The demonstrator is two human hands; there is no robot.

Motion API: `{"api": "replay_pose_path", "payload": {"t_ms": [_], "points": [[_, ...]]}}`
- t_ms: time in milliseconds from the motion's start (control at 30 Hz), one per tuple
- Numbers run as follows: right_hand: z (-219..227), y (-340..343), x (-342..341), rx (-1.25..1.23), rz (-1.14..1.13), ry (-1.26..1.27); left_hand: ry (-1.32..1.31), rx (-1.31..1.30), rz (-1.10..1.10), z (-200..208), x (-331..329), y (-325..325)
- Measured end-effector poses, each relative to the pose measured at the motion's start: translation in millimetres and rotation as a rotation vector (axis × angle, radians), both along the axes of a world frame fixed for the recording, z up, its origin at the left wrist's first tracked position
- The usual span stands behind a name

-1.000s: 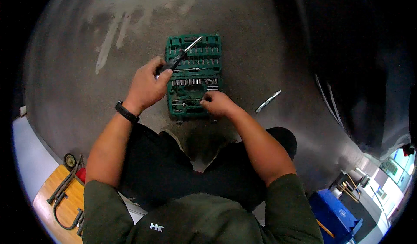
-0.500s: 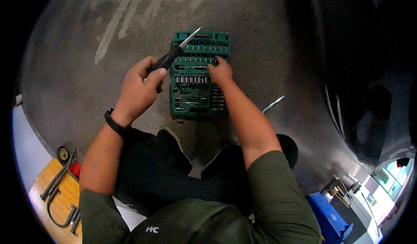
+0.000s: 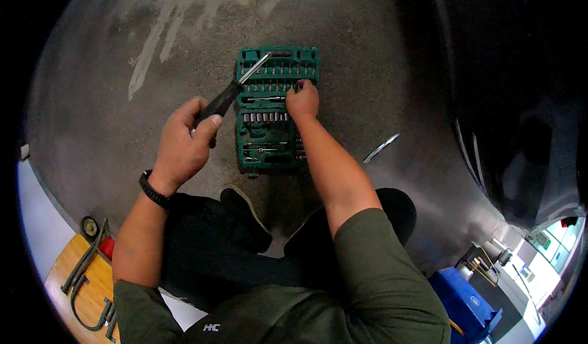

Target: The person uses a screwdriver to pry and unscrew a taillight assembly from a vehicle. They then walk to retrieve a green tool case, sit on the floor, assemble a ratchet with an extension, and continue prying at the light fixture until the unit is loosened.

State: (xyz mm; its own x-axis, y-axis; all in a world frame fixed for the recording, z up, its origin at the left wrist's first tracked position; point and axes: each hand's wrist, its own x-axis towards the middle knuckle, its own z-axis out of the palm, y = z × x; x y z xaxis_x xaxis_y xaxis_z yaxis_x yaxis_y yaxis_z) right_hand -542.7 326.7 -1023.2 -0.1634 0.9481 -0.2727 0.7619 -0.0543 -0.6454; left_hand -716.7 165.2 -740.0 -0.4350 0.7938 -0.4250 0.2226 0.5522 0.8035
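An open green socket case [image 3: 269, 154] with rows of sockets and bits lies on the grey concrete floor in front of my knees. My left hand [image 3: 184, 145] grips a ratchet handle [image 3: 236, 90] by its black grip, its metal shaft slanting up over the case's upper left corner. My right hand [image 3: 302, 101] reaches into the case's upper right rows, fingertips pinched on a small piece there; what they touch is hidden by the fingers.
A loose metal extension bar [image 3: 381, 148] lies on the floor right of the case. A dark vehicle body [image 3: 520, 99] fills the right side. A blue box [image 3: 465, 301] sits lower right, a wooden board with a cable [image 3: 79, 283] lower left.
My right hand moved from the case's lower middle row up to its upper right rows. My left hand kept the ratchet and lifted a little toward me.
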Motion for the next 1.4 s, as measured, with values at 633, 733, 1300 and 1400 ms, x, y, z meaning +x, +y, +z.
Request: {"api": "replay_pose_path", "payload": {"t_ms": [633, 733, 1300, 1400], "points": [[-11.7, 15.7, 1.2, -0.001, -0.154, 0.051, 0.072, 0.004, -0.043, -4.2, 9.2, 9.6], [-5.8, 1.3, 3.8, 0.043, -0.155, 0.197, 0.086, 0.003, -0.048, -6.4, 6.4, 9.1], [294.0, 36.4, 97.0, -0.606, -0.122, 1.477, -0.078, 0.337, -0.446, 8.8, 63.5, 52.5], [325.9, 8.4, 131.7, -0.527, -0.195, 1.537, -0.145, 0.399, -0.497, 32.8, 93.8, 47.1]]}}
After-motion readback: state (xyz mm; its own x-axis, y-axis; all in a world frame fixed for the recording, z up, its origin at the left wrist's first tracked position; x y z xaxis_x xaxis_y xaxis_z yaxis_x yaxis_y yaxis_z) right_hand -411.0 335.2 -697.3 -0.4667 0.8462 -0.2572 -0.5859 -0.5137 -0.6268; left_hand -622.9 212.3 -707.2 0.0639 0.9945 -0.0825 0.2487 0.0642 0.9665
